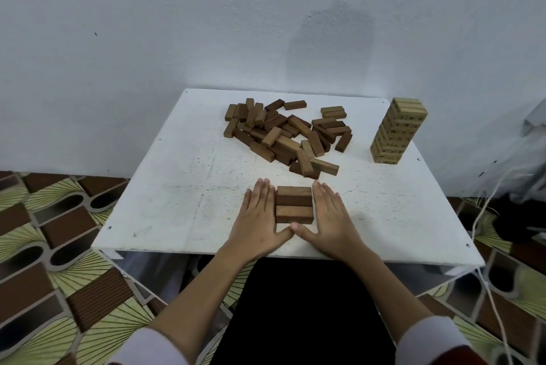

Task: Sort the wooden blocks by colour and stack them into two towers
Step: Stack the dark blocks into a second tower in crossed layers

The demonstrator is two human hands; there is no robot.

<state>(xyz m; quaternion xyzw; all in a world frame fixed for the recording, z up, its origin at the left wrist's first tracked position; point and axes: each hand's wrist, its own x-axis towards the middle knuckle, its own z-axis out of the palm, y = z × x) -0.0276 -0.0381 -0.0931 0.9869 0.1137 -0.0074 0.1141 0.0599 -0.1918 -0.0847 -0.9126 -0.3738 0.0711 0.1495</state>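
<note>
A low stack of dark brown blocks [294, 204] sits near the front of the white table [183, 187], three blocks showing on top. My left hand [260, 217] lies flat with straight fingers against the stack's left side. Against its right side my right hand [329, 217] does the same. Both thumbs meet at the stack's front edge. Farther back lies a loose pile of several dark brown blocks [288, 134]. A tall tower of light-coloured blocks [397, 131] stands at the back right.
The table stands against a white wall [266, 25]. A patterned floor [59, 246] surrounds it. White cords [484, 208] and dark items lie off the table's right side. Bare tabletop stretches to the left of the stack.
</note>
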